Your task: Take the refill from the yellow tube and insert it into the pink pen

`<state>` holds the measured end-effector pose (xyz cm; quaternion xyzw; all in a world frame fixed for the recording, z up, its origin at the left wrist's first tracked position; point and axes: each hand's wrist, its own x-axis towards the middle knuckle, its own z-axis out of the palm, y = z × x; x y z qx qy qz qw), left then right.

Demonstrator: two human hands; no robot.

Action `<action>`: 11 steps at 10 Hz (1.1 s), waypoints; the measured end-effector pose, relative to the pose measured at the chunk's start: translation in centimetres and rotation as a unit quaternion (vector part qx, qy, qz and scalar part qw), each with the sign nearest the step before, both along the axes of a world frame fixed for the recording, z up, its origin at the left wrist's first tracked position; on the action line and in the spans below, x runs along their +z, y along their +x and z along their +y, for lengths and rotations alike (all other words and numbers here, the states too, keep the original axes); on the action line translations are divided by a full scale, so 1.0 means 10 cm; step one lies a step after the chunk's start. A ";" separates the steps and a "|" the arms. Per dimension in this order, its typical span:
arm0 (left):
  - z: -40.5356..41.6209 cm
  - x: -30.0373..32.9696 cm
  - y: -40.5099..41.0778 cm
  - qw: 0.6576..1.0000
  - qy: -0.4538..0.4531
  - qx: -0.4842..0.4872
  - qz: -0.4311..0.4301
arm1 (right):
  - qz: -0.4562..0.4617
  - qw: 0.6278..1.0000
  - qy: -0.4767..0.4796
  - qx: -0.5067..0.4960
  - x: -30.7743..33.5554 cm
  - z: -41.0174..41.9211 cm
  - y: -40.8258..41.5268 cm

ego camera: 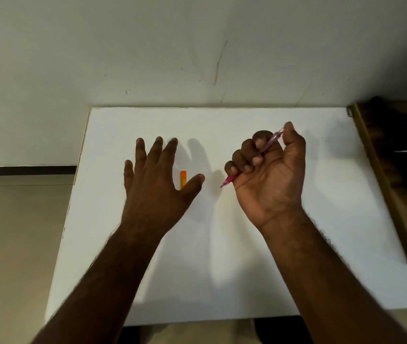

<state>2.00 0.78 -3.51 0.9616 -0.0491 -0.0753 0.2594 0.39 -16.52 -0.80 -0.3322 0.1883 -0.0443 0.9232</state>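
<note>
The small yellow tube [183, 179] with an orange cap lies on the white table [222, 256], its near end hidden behind my left thumb. My left hand [156, 184] hovers palm down over it with fingers spread and holds nothing. My right hand [269, 175] is turned palm up, fist closed around the pink pen [229, 180]. The pen's pink tip pokes out at the lower left of the fist, and its clear end shows beside my thumb at the upper right. No refill is visible.
A pale wall rises right behind the table's far edge. A brown wooden piece of furniture [393, 170] stands against the table's right side. Beige floor [16, 244] lies beyond the left edge.
</note>
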 end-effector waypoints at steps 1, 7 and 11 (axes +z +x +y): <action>0.00 0.00 0.00 1.000 0.000 -0.001 -0.001 | 0.003 1.000 0.015 -0.002 0.00 -0.02 0.00; 0.00 -0.02 -0.01 1.000 0.004 -0.001 -0.004 | 0.008 0.998 0.070 -0.003 -0.02 -0.05 -0.05; -0.01 -0.03 -0.01 1.000 0.007 -0.002 -0.006 | -0.001 0.995 0.097 0.001 -0.04 -0.06 -0.06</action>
